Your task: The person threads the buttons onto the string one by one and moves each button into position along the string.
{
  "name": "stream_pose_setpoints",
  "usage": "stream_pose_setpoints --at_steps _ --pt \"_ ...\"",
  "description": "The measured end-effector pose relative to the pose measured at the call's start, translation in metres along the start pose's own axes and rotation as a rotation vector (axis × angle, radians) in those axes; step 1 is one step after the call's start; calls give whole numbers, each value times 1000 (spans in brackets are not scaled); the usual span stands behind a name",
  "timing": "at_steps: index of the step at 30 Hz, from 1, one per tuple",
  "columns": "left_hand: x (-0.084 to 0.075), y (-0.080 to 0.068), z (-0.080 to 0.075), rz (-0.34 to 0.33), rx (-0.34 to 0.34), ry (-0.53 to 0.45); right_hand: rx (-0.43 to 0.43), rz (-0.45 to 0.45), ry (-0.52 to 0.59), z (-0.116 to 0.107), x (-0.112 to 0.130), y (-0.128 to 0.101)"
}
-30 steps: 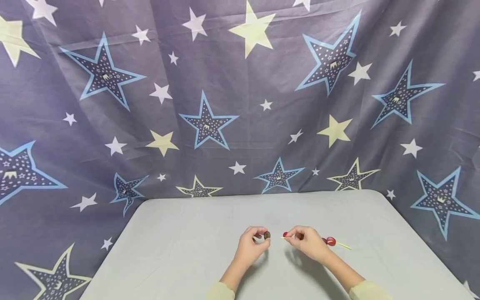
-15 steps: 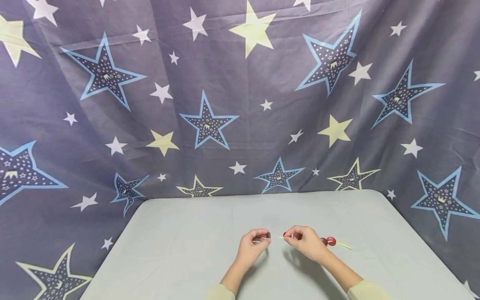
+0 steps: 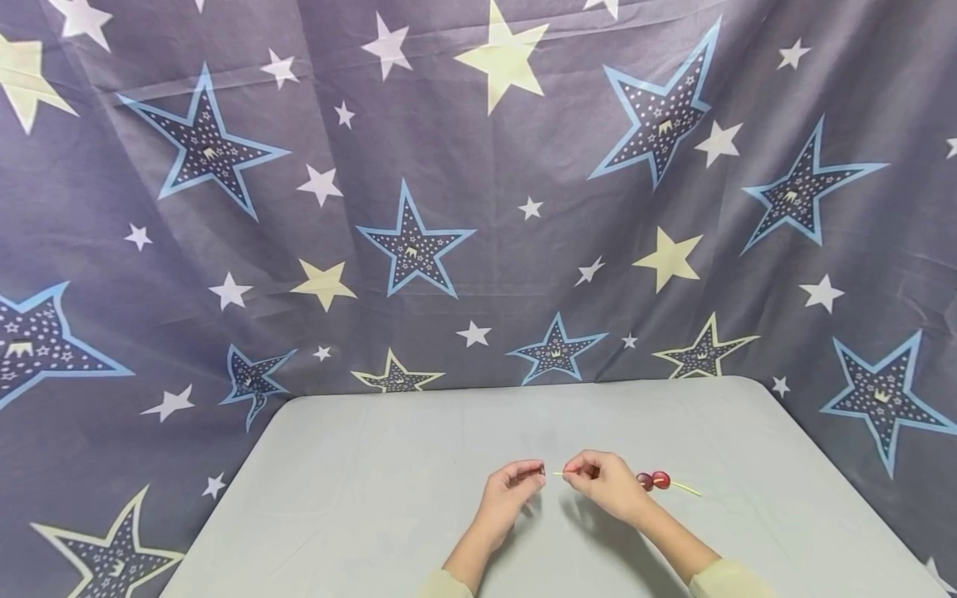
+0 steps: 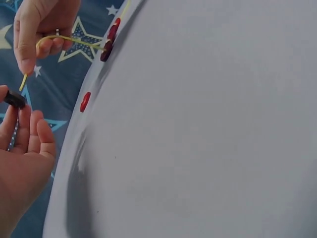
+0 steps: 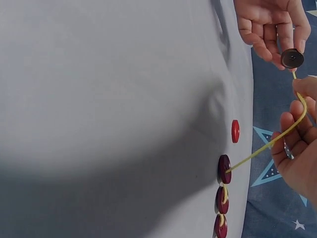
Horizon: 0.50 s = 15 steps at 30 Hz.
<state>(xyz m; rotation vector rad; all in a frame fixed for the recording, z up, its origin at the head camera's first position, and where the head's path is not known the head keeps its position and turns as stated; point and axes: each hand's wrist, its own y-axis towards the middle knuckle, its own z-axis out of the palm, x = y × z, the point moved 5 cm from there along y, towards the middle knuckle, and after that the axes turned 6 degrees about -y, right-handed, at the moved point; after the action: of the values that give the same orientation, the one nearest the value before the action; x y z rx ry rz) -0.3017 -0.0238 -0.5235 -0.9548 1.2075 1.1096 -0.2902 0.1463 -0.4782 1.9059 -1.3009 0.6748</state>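
Note:
My left hand (image 3: 503, 501) pinches a dark brown button (image 5: 292, 58) by its edge, between thumb and fingertips. Facing it, my right hand (image 3: 609, 484) pinches a yellow cord (image 5: 270, 144) near its end. The short free tip of the cord points at the button, very close to it; whether it enters a hole I cannot tell. From the right hand the cord runs back to a row of dark red buttons (image 5: 225, 169) threaded on it, lying on the table. In the head view the left fingers hide most of the brown button.
A loose bright red button (image 4: 85, 102) lies on the pale table (image 3: 359, 498) near the threaded row. The cord's other end (image 3: 686, 489) sticks out to the right of the row. A star-patterned curtain (image 3: 478, 249) hangs behind the table.
My left hand has shifted right, bringing the brown button nearer the cord's tip and turning it from face-on to edge-on. The right hand has moved slightly left, covering the loose red button.

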Motion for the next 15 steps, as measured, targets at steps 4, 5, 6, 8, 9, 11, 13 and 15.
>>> stream_pose_setpoints --at_steps 4,5,6,8,9,11,13,15 --pt "3 -1 0 -52 29 -87 -8 -12 -8 1 1 1" --pt "4 -1 0 -63 33 -102 -10 -12 -8 1 2 1" --pt "4 -1 0 -71 36 -117 -11 -12 -10 1 2 1" --pt "4 -1 0 -86 46 -143 -14 -16 -7 2 3 1" --pt "4 -1 1 -91 50 -152 -14 -14 -3 2 4 1" --pt "4 -1 1 -90 58 -161 -9 -16 7 3 5 1" --pt "4 -2 2 -80 71 -162 -4 -16 14 3 6 1" --pt "3 -3 3 -78 77 -166 3 -9 18 4 6 1"
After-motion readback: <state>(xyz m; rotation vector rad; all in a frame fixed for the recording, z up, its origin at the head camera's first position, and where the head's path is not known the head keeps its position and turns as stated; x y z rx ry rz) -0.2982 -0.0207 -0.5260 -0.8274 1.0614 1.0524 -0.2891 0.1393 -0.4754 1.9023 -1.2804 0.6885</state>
